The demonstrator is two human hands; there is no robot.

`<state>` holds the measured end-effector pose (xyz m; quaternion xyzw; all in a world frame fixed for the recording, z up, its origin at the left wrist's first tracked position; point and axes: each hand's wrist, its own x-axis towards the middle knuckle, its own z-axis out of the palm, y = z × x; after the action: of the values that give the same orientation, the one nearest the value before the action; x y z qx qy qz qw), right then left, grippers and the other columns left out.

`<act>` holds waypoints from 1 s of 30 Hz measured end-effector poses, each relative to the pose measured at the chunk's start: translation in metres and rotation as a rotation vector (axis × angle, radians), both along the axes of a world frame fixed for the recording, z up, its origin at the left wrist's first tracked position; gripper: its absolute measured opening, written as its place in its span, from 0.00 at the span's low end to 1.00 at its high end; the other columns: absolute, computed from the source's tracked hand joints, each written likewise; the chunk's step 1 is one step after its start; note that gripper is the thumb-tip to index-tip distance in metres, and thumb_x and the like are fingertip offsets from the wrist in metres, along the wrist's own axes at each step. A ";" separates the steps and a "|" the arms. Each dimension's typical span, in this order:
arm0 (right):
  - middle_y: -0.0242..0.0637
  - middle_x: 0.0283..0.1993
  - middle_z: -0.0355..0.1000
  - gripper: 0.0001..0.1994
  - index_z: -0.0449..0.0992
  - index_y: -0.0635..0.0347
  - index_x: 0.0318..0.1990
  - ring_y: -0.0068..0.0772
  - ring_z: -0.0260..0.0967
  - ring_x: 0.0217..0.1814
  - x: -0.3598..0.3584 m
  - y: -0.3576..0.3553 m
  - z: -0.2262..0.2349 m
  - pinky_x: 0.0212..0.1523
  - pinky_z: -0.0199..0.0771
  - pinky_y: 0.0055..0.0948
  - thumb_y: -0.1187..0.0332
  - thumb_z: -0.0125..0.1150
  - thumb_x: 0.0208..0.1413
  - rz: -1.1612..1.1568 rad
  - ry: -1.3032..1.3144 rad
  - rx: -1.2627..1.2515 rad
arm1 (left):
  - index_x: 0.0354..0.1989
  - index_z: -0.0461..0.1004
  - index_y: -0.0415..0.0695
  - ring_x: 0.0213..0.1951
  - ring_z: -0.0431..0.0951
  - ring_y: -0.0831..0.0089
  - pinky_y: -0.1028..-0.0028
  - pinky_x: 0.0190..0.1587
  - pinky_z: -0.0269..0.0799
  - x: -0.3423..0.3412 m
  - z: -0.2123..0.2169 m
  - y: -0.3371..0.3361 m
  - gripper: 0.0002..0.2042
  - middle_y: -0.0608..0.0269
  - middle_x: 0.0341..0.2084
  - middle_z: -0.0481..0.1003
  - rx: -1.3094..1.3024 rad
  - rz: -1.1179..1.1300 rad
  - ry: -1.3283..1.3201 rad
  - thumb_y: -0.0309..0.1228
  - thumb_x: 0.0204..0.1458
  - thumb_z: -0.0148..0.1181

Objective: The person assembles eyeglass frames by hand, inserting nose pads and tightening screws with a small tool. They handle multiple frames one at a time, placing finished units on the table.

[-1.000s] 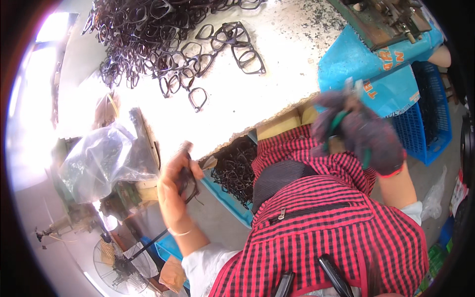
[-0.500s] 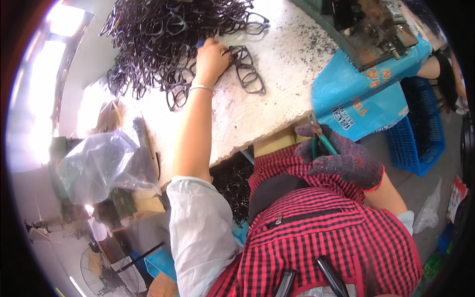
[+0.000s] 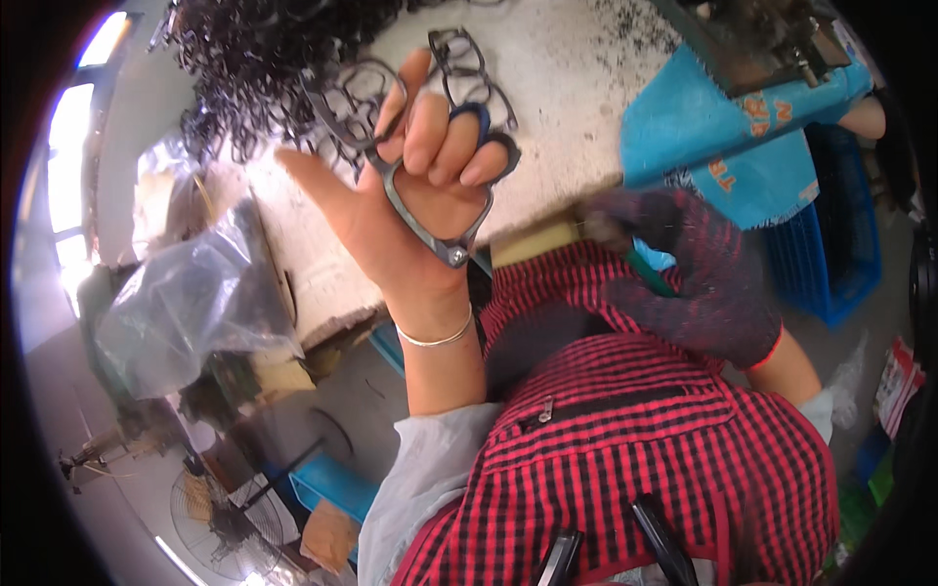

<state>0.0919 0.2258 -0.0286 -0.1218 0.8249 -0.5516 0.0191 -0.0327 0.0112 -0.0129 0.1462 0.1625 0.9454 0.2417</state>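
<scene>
My left hand (image 3: 391, 230) is bare and turned palm up over the table's front edge. Its fingers curl through a dark eyeglass frame (image 3: 411, 224), and the thumb sticks out to the side. A dark blue band (image 3: 471, 112) circles one finger. Low at the right, my right hand (image 3: 713, 283), in a dark knitted glove, is closed around green-handled pliers (image 3: 649, 272); the jaws are blurred. Beyond the left hand lies a big heap of dark eyeglass frames (image 3: 264, 73). Another eyeglass frame (image 3: 507, 109) lies on the table, just past the fingers.
The worn white table (image 3: 567, 127) carries dark scraps and a metal machine (image 3: 762, 54) at the far right. Blue sacking (image 3: 674, 127) hangs there above a blue basket (image 3: 835, 283). Clear plastic bag (image 3: 191, 313) lies left; a fan (image 3: 230, 518) stands below it.
My left hand has come back from the heap toward me, turning palm up with an eyeglass frame. My right hand stays near my lap with the pliers, their jaws less visible.
</scene>
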 end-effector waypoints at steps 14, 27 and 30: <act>0.37 0.45 0.70 0.25 0.77 0.46 0.53 0.45 0.70 0.45 -0.017 -0.016 0.039 0.43 0.70 0.42 0.62 0.70 0.42 0.064 0.508 0.892 | 0.65 0.59 0.32 0.26 0.55 0.77 0.72 0.34 0.56 0.026 0.026 0.025 0.33 0.70 0.24 0.56 -0.413 0.284 -0.041 0.53 0.68 0.33; 0.39 0.40 0.71 0.25 0.75 0.48 0.55 0.44 0.71 0.41 -0.001 -0.029 0.023 0.39 0.71 0.40 0.60 0.67 0.46 0.046 0.253 0.426 | 0.67 0.60 0.40 0.26 0.55 0.75 0.70 0.32 0.57 0.036 0.024 0.017 0.38 0.71 0.23 0.58 -0.328 0.774 0.568 0.62 0.63 0.30; 0.40 0.40 0.71 0.25 0.75 0.48 0.56 0.44 0.71 0.41 0.002 -0.028 0.023 0.39 0.71 0.41 0.59 0.66 0.47 0.035 0.273 0.514 | 0.69 0.58 0.40 0.26 0.55 0.75 0.70 0.32 0.56 0.041 0.027 0.019 0.38 0.71 0.23 0.57 -0.357 0.822 0.607 0.62 0.64 0.32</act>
<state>0.0941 0.1975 -0.0060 -0.2002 0.9304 -0.3026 -0.0523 0.0087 0.0303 0.0144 0.2939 0.4271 0.8349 -0.1850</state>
